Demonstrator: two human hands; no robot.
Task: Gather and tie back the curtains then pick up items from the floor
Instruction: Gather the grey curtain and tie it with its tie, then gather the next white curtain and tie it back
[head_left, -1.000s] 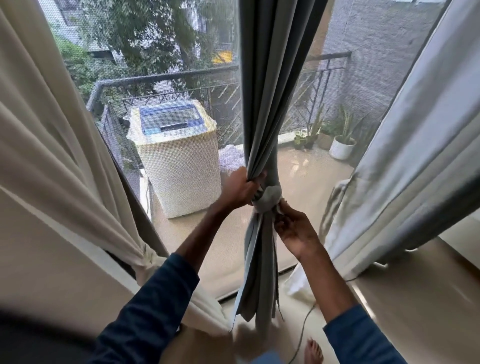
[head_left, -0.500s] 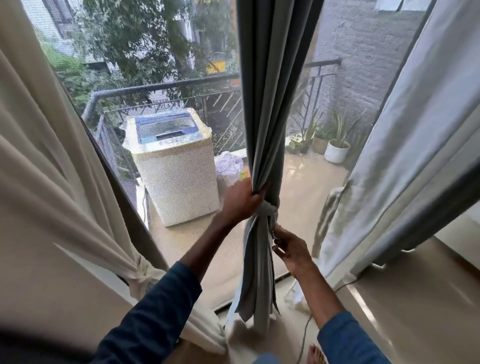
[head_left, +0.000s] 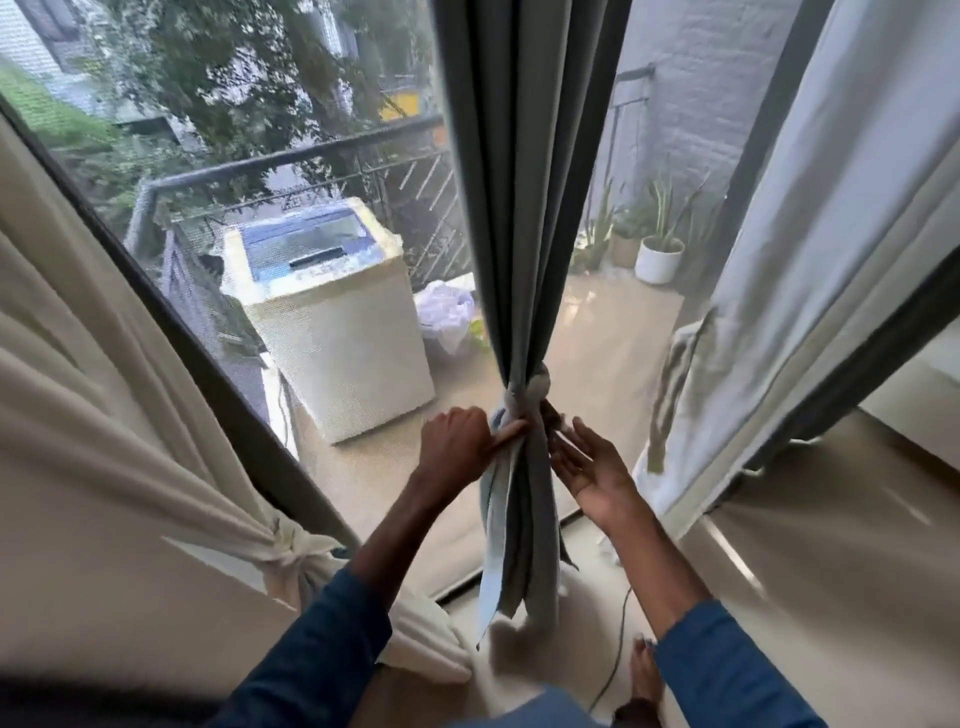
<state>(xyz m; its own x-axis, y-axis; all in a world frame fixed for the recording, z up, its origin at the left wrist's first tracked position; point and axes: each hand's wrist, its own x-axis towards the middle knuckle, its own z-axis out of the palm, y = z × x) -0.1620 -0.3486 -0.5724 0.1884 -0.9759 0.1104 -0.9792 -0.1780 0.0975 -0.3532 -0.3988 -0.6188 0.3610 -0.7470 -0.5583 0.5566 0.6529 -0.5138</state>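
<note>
A grey curtain (head_left: 524, 156) hangs in the middle of the window, gathered and knotted at a tie (head_left: 530, 387). My left hand (head_left: 457, 447) holds the bundle just below the knot, thumb pressed against the cloth. My right hand (head_left: 587, 465) is beside the bundle on the right, palm up, fingers spread and relaxed, fingertips near the cloth. A cream curtain (head_left: 130, 441) at the left is tied with a knot (head_left: 291, 545). A pale curtain (head_left: 810, 249) hangs at the right.
A dark cable (head_left: 618, 639) lies on the floor by my bare foot (head_left: 644, 675). Outside the glass stand a washing machine (head_left: 337, 322), a white bag (head_left: 447, 317) and potted plants (head_left: 657, 257) on the balcony.
My left hand slid from above the knot to below it. My right hand let go of the tie and opened. The view tilted down.
</note>
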